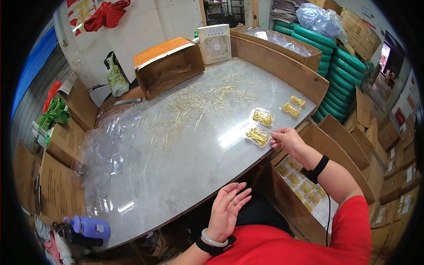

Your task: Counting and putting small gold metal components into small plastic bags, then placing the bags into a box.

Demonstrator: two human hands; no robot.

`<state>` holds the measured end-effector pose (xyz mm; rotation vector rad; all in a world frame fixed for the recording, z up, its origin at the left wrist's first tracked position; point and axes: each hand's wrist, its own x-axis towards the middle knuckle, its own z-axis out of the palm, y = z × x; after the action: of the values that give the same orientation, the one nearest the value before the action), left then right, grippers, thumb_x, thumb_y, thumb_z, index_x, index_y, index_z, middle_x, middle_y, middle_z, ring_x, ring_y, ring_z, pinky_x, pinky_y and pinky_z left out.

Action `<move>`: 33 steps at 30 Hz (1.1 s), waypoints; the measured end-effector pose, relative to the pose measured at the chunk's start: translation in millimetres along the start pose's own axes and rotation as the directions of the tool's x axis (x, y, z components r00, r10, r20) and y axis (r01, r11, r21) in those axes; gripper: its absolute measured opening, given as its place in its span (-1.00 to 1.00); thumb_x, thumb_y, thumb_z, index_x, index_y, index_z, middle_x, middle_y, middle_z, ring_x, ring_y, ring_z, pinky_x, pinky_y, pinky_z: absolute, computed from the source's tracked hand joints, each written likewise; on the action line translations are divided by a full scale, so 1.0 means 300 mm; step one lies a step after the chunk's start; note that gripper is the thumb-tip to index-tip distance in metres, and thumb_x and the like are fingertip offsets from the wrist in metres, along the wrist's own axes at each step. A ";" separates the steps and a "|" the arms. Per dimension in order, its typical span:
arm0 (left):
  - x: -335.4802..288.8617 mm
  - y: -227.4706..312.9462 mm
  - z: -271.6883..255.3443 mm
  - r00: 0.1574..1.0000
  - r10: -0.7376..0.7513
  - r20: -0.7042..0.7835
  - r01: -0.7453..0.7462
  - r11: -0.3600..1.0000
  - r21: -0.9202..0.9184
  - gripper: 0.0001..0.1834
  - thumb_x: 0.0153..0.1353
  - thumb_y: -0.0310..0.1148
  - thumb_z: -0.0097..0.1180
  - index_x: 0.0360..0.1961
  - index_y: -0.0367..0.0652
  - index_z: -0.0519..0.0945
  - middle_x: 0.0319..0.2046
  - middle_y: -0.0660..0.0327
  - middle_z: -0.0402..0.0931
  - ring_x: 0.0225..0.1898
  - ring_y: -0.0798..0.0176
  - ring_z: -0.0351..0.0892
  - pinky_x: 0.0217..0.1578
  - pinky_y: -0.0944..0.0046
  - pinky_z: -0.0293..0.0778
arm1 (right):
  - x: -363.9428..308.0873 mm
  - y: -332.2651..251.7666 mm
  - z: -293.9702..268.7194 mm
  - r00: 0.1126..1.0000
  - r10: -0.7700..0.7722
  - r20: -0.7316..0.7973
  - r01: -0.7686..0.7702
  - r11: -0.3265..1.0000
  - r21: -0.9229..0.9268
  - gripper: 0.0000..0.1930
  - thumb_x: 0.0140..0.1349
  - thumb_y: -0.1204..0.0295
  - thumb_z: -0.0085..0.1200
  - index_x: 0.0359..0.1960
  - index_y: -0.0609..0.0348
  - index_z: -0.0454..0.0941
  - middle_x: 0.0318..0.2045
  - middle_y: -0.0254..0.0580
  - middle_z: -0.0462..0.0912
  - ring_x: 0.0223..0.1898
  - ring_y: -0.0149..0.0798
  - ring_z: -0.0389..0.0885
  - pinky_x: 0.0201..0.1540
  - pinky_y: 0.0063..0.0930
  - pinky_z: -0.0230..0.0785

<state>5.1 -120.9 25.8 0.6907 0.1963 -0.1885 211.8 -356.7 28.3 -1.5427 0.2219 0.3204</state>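
Observation:
My right hand (285,138) is at the near right edge of the table, its fingers closed on the side of a clear plastic box (258,136) filled with gold-coloured wire hooks. Just behind that box sits a second clear box (263,117) of the same hooks. Farther right lie two small bundles of gold hooks, one (290,110) nearer and one (298,102) beyond it. My left hand (226,207) is raised in front of the table edge, palm turned inward, fingers apart and holding nothing.
Loose gold hooks (212,95) are scattered over the grey tabletop (194,176). Clear plastic packaging (110,145) spreads along the left side. A cardboard box (168,70) and a white fan (216,43) stand behind. At lower right, an open carton (282,194) contains several filled boxes.

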 end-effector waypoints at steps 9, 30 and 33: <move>-0.012 0.006 -0.044 0.998 0.048 -0.029 -0.047 0.997 0.056 -0.77 0.45 -0.39 -0.03 0.03 -0.26 0.46 0.02 -0.06 0.58 0.10 -0.06 0.59 0.22 -0.06 0.45 | 0.116 -0.004 -0.045 0.999 0.005 -0.034 -0.003 0.998 0.059 -0.79 0.37 0.50 0.15 -0.20 0.51 0.55 -0.40 -0.12 0.64 -0.46 -0.32 0.67 -0.33 -0.52 0.66; 0.213 0.250 0.126 0.834 0.000 0.552 -0.509 -0.386 0.769 -0.41 0.21 -0.36 0.29 0.22 -0.33 0.41 0.32 -0.17 0.29 0.32 -0.22 0.33 0.29 -0.01 0.32 | 0.196 -0.088 -0.021 0.944 0.182 0.274 -0.080 0.935 -0.345 -0.83 0.34 0.38 0.24 -0.27 0.25 0.61 -0.50 -0.36 0.63 -0.58 -0.53 0.54 -0.59 -0.64 0.38; 0.378 0.268 0.143 0.801 -0.044 0.597 -0.542 -0.476 0.693 -0.30 0.12 -0.28 0.38 0.23 -0.36 0.39 0.34 -0.19 0.25 0.37 -0.21 0.26 0.34 -0.03 0.26 | 0.207 -0.068 -0.016 0.933 0.156 0.323 -0.050 0.949 -0.312 -0.81 0.33 0.37 0.25 -0.27 0.28 0.61 -0.47 -0.30 0.67 -0.54 -0.50 0.63 -0.57 -0.64 0.44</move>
<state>138.4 -99.9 80.1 2.5924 -0.7883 0.1635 277.3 -357.5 26.3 -1.7455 -0.0247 0.7295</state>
